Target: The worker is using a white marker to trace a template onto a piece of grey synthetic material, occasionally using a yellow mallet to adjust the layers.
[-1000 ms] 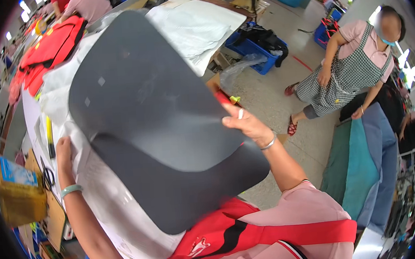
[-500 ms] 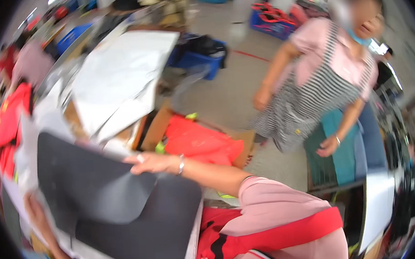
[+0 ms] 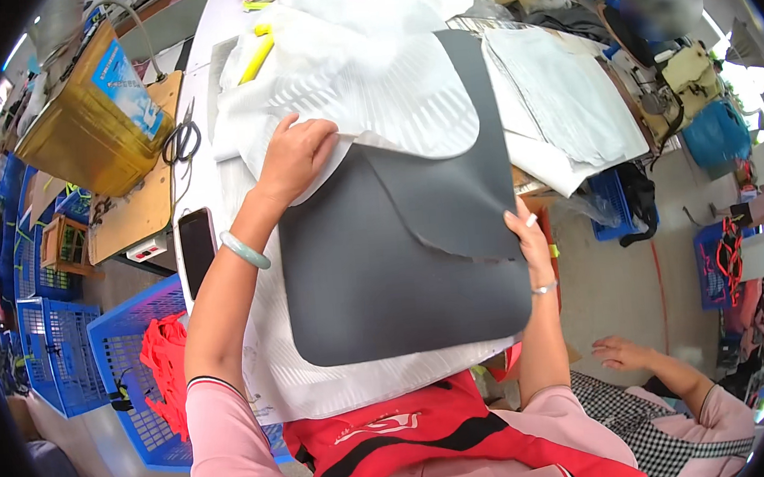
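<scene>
A dark grey flexible sheet (image 3: pixel 396 300) with rounded corners lies before me on the table, an upper layer curling along a curved edge across its middle. Over its far part spreads a thin white patterned sheet (image 3: pixel 380 95). My left hand (image 3: pixel 300 160) is closed on the near left edge of this white sheet. At the right edge of the grey sheet, my right hand (image 3: pixel 530 240) grips it with thumb and fingers; a small white wrap shows on one finger. More white sheeting (image 3: pixel 278 395) lies underneath.
Black scissors (image 3: pixel 181 142), a yellow metal can (image 3: pixel 103 117) and a phone (image 3: pixel 196 244) sit to the left. A blue basket (image 3: pixel 129 326) with red cloth stands below them. White sheets (image 3: pixel 568 89) are stacked at right. A co-worker's hand (image 3: pixel 620 352) reaches in at lower right.
The view has swung from the right to straight over the table. My left hand now grips the white sheet; my right hand is at the grey sheet's right edge.
</scene>
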Demonstrator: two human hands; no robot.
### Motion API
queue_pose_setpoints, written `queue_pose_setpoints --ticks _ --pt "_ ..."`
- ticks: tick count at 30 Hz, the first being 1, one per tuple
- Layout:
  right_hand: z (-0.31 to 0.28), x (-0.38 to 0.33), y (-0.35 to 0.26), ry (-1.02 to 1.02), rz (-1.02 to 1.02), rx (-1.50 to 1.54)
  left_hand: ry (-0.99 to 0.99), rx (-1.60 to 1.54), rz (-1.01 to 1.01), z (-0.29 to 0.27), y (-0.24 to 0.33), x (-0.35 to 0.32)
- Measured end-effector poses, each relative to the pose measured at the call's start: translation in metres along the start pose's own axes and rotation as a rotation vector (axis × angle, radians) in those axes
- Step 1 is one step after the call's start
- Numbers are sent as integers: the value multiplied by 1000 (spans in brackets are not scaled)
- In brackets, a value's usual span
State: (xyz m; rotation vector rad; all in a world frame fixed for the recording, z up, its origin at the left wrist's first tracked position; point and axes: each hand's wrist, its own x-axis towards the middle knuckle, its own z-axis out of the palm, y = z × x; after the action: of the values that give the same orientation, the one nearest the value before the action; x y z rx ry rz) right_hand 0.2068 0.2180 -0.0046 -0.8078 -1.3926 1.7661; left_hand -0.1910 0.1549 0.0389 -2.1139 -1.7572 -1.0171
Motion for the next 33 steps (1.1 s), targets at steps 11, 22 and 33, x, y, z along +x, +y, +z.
queue_pose_setpoints --ticks 11,22,33 --pt "-9 42 9 35 -72 -126 63 -10 -130 10 -24 39" --pt "-33 40 7 117 -8 -154 402 -603 -1183 -21 -234 -15" --pt "-41 37 14 204 18 -76 -273 -179 -884 -3 -252 48"
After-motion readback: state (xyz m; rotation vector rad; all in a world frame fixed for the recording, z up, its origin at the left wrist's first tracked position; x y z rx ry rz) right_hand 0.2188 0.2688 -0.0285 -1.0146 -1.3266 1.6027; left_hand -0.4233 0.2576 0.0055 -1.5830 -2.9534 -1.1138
